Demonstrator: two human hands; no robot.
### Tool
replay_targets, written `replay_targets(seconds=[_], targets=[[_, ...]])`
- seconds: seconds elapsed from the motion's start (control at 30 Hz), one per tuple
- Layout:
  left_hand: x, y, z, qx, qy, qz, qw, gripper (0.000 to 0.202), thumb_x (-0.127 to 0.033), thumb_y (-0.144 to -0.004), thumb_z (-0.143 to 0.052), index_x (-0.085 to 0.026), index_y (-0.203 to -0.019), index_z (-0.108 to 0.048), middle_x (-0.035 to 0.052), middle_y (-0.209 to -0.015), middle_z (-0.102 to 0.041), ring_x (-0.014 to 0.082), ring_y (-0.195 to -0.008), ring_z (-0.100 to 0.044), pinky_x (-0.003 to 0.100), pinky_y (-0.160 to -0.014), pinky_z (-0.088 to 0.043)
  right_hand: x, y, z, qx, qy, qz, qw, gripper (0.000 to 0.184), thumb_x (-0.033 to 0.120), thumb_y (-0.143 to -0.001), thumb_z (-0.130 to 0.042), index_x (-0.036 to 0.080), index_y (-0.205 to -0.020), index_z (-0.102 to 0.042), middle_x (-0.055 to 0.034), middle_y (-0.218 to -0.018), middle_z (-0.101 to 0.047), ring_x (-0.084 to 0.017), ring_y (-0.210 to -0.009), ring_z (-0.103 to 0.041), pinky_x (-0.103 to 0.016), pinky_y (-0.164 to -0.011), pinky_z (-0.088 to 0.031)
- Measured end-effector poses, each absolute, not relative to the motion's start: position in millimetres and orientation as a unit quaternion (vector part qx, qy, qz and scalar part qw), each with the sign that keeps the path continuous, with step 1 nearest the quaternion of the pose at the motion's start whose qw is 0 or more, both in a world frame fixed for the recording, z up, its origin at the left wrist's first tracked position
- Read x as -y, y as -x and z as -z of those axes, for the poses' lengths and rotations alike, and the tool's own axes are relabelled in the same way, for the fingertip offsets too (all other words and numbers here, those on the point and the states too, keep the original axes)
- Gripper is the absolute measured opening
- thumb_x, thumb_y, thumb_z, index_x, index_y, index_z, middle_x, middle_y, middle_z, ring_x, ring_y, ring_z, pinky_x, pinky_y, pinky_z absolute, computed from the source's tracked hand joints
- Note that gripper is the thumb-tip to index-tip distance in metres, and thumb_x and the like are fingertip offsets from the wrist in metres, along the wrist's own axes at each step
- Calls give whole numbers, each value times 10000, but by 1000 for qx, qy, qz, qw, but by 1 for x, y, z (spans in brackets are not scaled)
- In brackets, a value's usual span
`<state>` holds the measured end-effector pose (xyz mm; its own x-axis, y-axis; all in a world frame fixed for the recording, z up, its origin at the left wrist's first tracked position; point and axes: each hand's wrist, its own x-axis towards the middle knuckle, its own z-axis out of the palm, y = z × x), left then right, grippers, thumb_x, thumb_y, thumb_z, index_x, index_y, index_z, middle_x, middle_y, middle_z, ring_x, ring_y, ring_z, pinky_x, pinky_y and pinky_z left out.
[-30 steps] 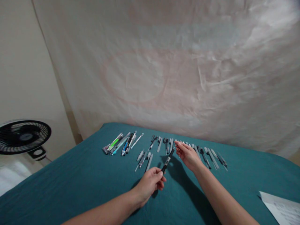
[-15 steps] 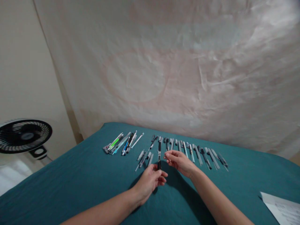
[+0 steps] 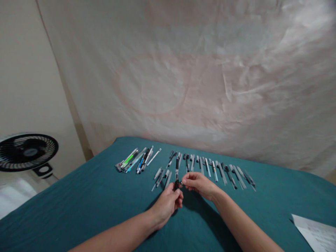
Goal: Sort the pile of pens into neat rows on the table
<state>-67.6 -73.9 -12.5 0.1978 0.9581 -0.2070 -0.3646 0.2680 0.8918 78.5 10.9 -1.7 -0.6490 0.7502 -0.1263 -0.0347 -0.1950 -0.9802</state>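
Note:
My left hand [image 3: 168, 204] is closed round the lower end of a black pen [image 3: 176, 168] that points up and away from me. My right hand [image 3: 197, 182] pinches the same pen near its lower end, thumb and fingertips right beside my left fingers. Both hands hover over the teal table cover [image 3: 78, 203]. Just beyond them lies a row of pens and caps [image 3: 215, 169], and a few short pen parts [image 3: 161, 176] rest to the left of the held pen.
A bundle of coloured pens [image 3: 136, 161] lies at the far left of the table. A black fan [image 3: 27, 152] stands off the table's left side. A white sheet of paper [image 3: 315, 234] sits at the near right corner. A wrinkled pale cloth [image 3: 196, 77] hangs behind.
My right hand drew back from the row of pens to the black pen and pinched it. The pen swung from leaning right to nearly upright in my left hand.

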Motion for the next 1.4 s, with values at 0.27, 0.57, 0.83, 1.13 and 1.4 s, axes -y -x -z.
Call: replay_targets(seconds=[0.27,0.57,0.83,1.13,1.4], targets=[[75,66,7,-416,-348,-485,686,245,-375,-756,-521,-178,-847,-407,-64,-645,-340,33,-504,-327,195,-511,-273,-9,-75,3,593,313,-689,274,241,341,-602,-708,142,-703,-617,25,-592,-563,-64,-510,-452,-194,-521,-343],[74,65,10,-424,-338,-490,682,226,-357,-753,-510,-177,-815,-389,-66,-644,-344,30,-482,-310,201,-497,-264,-6,-72,-2,635,312,-645,290,279,399,-618,-681,139,-694,-613,10,-588,-577,-84,-533,-483,-211,-537,-371],[75,64,15,-429,-327,-499,679,182,-324,-774,-475,-179,-822,-376,-65,-634,-347,35,-489,-325,200,-496,-267,-5,-68,1,660,281,-632,292,272,337,-592,-702,158,-771,-603,2,-682,-613,-111,-613,-546,-243,-602,-414],[76,63,16,-428,-331,-501,675,220,-362,-761,-491,-190,-784,-356,-68,-627,-349,36,-489,-332,198,-505,-289,-18,-74,-2,669,318,-585,330,197,316,-626,-659,169,-743,-599,11,-627,-582,-106,-543,-511,-240,-549,-403],[76,62,17,-433,-308,-521,668,205,-346,-766,-490,-194,-796,-357,-73,-614,-349,35,-475,-338,189,-487,-274,-37,-52,16,822,397,-270,307,105,136,-665,-573,198,-723,-635,-17,-660,-613,-149,-614,-541,-248,-596,-381]])
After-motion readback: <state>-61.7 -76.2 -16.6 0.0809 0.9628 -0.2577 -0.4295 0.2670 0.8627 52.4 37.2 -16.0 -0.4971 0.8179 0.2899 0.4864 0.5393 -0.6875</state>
